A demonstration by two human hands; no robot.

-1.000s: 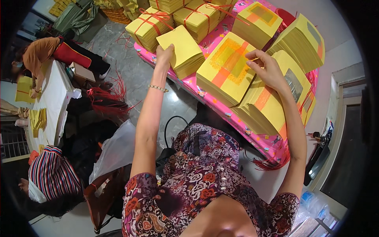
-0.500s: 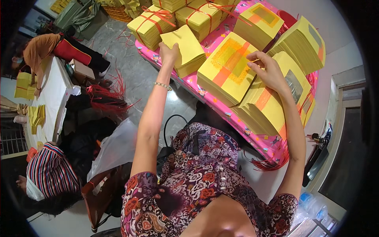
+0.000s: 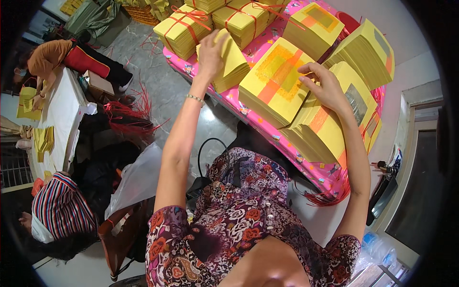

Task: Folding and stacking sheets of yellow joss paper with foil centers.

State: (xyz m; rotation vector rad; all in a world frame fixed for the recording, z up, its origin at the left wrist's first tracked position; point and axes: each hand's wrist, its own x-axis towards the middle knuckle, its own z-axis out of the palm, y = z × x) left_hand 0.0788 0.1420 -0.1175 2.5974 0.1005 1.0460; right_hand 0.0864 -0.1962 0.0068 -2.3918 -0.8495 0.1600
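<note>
My left hand (image 3: 211,53) lies over the far left corner of a small stack of yellow paper (image 3: 233,61), fingers stretched out and slightly blurred. It seems to touch the top sheet. My right hand (image 3: 326,86) is half curled, thumb and fingers apart with nothing between them. It hovers at the right edge of a taller yellow paper stack (image 3: 258,91), whose top carries an orange printed square and band. Under my right wrist is another stack (image 3: 330,126), fanned at its side, with a silvery patch and an orange band.
Yellow bundles tied with red ribbon (image 3: 184,36) stand at the table's far left. More paper stacks (image 3: 313,24) stand far right, by a red container (image 3: 347,21). A pink patterned cover (image 3: 229,98) drapes the table. Left, a person in brown (image 3: 50,60) bends over a white table (image 3: 62,110).
My left hand has moved from the left edge of the small paper stack up onto its far corner, fingers now extended. My right hand stays in place.
</note>
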